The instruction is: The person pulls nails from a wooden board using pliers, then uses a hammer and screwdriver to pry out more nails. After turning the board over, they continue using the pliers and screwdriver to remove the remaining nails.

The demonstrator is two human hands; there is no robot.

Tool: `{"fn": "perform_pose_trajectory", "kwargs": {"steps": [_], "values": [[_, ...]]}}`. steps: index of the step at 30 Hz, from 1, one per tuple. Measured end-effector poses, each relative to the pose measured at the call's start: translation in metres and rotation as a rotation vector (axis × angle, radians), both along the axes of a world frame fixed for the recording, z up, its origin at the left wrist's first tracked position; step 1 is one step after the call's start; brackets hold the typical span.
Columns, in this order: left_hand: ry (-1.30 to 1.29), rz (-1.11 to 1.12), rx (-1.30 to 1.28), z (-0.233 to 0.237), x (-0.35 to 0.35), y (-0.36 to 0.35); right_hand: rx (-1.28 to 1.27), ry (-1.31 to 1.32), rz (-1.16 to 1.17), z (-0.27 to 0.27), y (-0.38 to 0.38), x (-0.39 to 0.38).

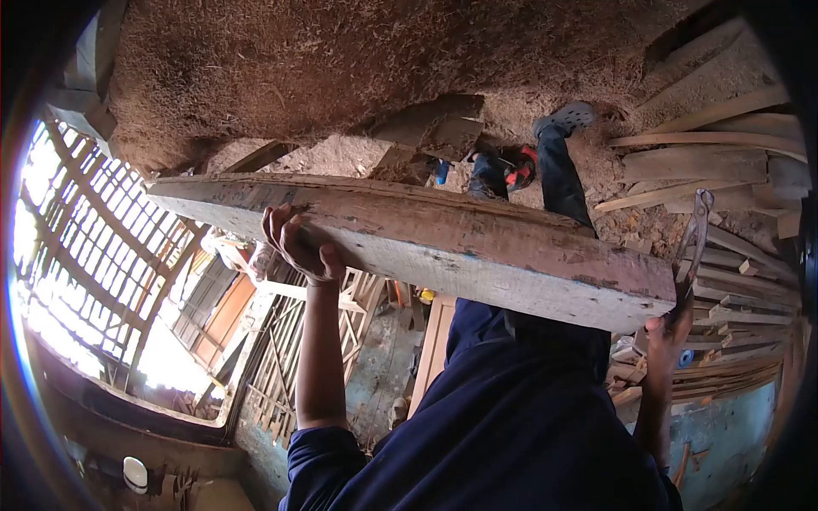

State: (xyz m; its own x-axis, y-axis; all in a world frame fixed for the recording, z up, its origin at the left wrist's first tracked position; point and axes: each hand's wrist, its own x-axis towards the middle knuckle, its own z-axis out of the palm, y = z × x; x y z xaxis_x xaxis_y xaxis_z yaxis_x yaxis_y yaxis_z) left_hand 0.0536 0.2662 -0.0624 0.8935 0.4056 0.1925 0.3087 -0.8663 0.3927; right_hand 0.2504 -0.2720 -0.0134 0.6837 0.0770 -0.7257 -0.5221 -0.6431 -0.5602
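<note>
A long, thick wooden beam (477, 234) lies across my body at a slant, its pale sawn face towards me and its upper face rough and reddish brown. My left hand (302, 247) grips it left of the middle, fingers bent over the face and thumb to the right. At the beam's right end is my right hand (669, 332), thumb against the lower corner and other fingers largely hidden. A slim, shiny bar-like object (699, 226) with a rounded tip rises beside that hand; I cannot tell whether the hand holds it.
Sawdust (358, 68) heaps up beyond the beam. A grey clog (569, 117) and dark trouser legs show past it, near a red and black object (520, 169). Stacked timber (741, 307) stands at the right. A slatted window (94, 221) is at the left, a white container (135, 473) below.
</note>
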Motion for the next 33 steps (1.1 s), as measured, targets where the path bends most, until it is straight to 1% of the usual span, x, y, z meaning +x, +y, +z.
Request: {"fn": "perform_pose_trajectory", "kwargs": {"steps": [3,5,7,9,11,12,13,15,16,17,19,20,21,23,25,27,28,29,31,33], "values": [[-0.016,-0.021,0.015,-0.001,0.0,0.0,0.01,-0.011,0.006,-0.002,-0.001,-0.002],[-0.016,-0.024,0.014,0.002,0.0,0.0,0.023,-0.066,-0.047,-0.004,0.001,-0.007],[0.05,-0.046,0.049,0.007,0.002,0.001,0.035,-0.078,-0.071,-0.009,-0.005,-0.013],[0.013,-0.047,0.036,0.007,0.002,0.001,0.052,-0.1,-0.093,-0.014,-0.014,-0.02],[0.1,-0.099,0.035,0.013,0.004,0.002,-0.085,-0.185,-0.076,-0.018,-0.018,-0.029],[0.103,-0.092,0.037,0.014,0.004,0.0,-0.068,-0.213,-0.146,-0.012,0.001,-0.028],[0.081,-0.101,0.038,0.014,0.006,-0.001,-0.068,-0.235,-0.156,-0.01,0.006,-0.038],[-0.009,-0.035,0.035,0.009,0.008,-0.003,-0.103,-0.275,-0.524,-0.012,0.01,-0.063],[-0.026,-0.056,0.051,0.009,0.008,-0.001,0.078,-0.277,-0.634,-0.013,0.013,-0.071],[-0.057,-0.065,0.041,0.008,0.009,-0.001,0.077,-0.311,-0.642,-0.007,0.019,-0.081],[-0.081,-0.092,0.08,0.006,0.008,0.0,0.129,-0.297,-0.824,0.013,0.044,-0.105],[-0.091,-0.094,0.098,0.006,0.008,0.0,0.084,-0.296,-0.882,0.026,0.059,-0.119],[-0.123,-0.101,0.081,0.007,0.008,-0.001,0.079,-0.333,-0.888,0.029,0.057,-0.141],[-0.07,-0.09,0.17,0.011,0.009,-0.002,-0.053,-0.252,-0.874,0.021,0.046,-0.205],[-0.134,-0.088,0.132,0.009,0.008,-0.001,-0.091,-0.119,-0.983,0.01,0.034,-0.271],[-0.135,-0.08,0.157,0.009,0.006,-0.001,-0.025,0.025,-1.234,-0.003,0.036,-0.333],[-0.155,-0.069,0.135,0.007,0.006,-0.001,0.025,0.051,-1.094,-0.038,0.008,-0.396],[-0.18,-0.071,0.115,0.008,0.003,-0.002,0.07,0.077,-0.954,-0.062,-0.02,-0.449],[-0.174,-0.053,0.134,0.012,0.004,-0.005,0.284,0.035,-1.486,-0.056,0.034,-0.484],[-0.213,-0.052,0.112,0.01,0.003,-0.004,-0.049,0.195,-1.159,-0.048,0.04,-0.539]]}}
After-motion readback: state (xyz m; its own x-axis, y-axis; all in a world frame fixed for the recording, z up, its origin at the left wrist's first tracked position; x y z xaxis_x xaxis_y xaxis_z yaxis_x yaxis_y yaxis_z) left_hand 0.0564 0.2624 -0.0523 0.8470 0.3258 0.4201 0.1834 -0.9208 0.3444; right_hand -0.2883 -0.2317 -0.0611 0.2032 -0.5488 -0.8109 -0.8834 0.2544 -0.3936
